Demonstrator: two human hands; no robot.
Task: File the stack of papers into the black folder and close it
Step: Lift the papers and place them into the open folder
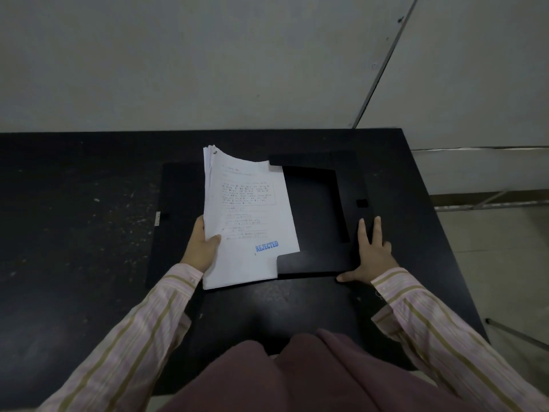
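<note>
A stack of white papers, stamped "REJECTED" in blue near its lower edge, lies over the middle of the open black folder. The stack's right edge slips under the folder's top and bottom flaps. My left hand grips the stack's left edge, thumb on top. My right hand rests flat with fingers spread on the folder's right flap, near its lower right corner. The folder's left cover lies flat on the table, hard to tell from the dark surface.
The black table ends at a pale wall behind and at an edge on the right, past which the floor and metal bars show. A small white tag sits at the folder's left edge. My lap is against the table's front.
</note>
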